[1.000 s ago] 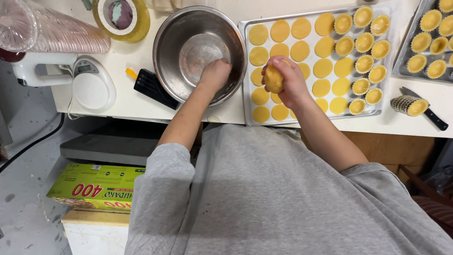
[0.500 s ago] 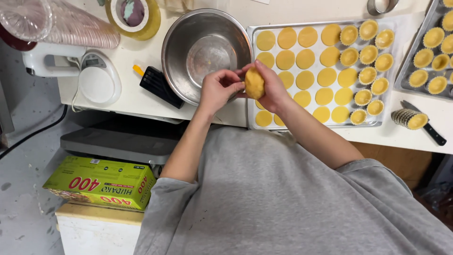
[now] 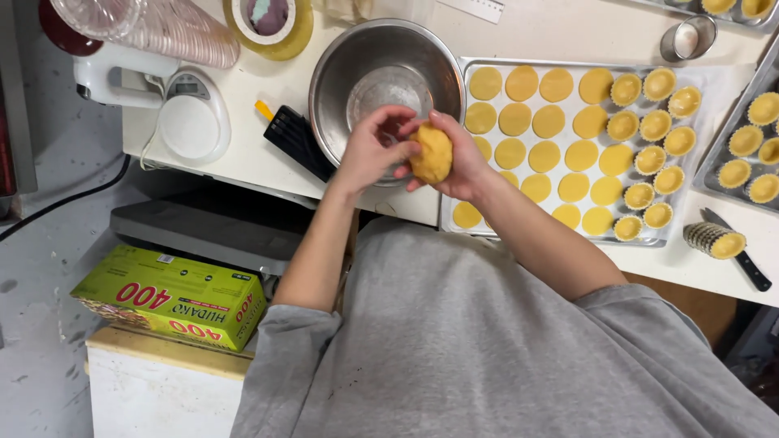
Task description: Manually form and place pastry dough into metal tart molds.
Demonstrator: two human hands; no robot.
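Note:
A round yellow dough piece [image 3: 432, 153] sits between my two hands, just over the near rim of the steel mixing bowl [image 3: 341, 73]. My right hand [image 3: 462, 158] cups it from behind and below. My left hand [image 3: 375, 146] presses on it with the fingertips from the left. To the right lies a baking tray [image 3: 568, 63] with several flat yellow dough discs [image 3: 549, 122] and, along its right side, several filled tart moulds [image 3: 652, 160].
A digital scale [image 3: 193, 122] and a tape roll [image 3: 269, 24] stand at the left of the white counter. A black scraper [image 3: 296, 138] lies beside the bowl. A stack of fluted moulds [image 3: 714, 240] and a knife [image 3: 742, 258] lie at right. A green box [image 3: 170, 296] sits below.
My left hand left the bowl and came onto the dough. My right hand carried the dough from over the tray leftward toward the bowl's near rim.

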